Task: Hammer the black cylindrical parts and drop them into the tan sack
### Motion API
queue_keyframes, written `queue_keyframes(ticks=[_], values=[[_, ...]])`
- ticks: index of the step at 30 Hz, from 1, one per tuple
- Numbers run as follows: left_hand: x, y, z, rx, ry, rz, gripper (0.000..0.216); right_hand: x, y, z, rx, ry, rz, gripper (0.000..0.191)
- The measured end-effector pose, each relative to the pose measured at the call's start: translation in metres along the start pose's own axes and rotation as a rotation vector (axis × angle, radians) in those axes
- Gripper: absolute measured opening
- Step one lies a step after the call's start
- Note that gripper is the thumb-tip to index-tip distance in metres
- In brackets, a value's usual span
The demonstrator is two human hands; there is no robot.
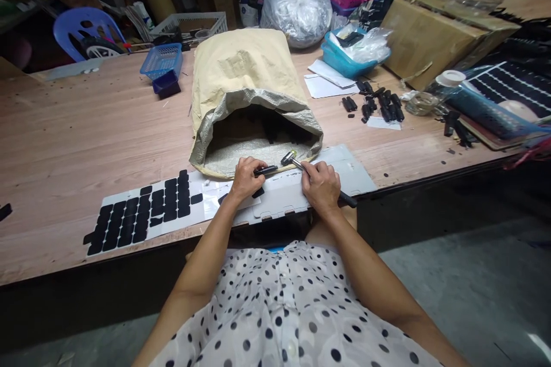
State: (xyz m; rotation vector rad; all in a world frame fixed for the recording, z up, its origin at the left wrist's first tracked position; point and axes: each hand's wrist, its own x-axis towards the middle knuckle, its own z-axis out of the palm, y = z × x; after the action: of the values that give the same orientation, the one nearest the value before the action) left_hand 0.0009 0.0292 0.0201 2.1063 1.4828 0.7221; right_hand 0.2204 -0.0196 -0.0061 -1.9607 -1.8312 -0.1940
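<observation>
My left hand (246,179) is closed on a small black rod-shaped part (266,171), holding it flat on a white board (301,195) at the table's near edge. My right hand (321,185) grips a small hammer (289,157) with a black handle; its metal head hovers just beyond the tip of the black part. Directly behind both hands lies a large tan sack (249,86), its mouth open toward me, with dark pieces inside.
A white sheet with several black square pads (142,215) lies to my left. Loose black parts (379,104) lie to the right, near papers and a blue tray (350,60). A cardboard box (434,34), a blue basket (161,60) and a plastic bag (297,11) stand farther back.
</observation>
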Motion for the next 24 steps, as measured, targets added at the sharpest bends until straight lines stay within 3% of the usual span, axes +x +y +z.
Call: queue_keyframes(ticks=[8, 24], values=[[-0.024, 0.004, 0.011, 0.027, 0.031, -0.017, 0.029, 0.001, 0.0, -0.002, 0.002, -0.003, 0.005, 0.032], [-0.024, 0.0, 0.015, -0.009, 0.014, -0.018, 0.017, -0.001, 0.001, -0.002, 0.01, 0.014, 0.002, 0.032]])
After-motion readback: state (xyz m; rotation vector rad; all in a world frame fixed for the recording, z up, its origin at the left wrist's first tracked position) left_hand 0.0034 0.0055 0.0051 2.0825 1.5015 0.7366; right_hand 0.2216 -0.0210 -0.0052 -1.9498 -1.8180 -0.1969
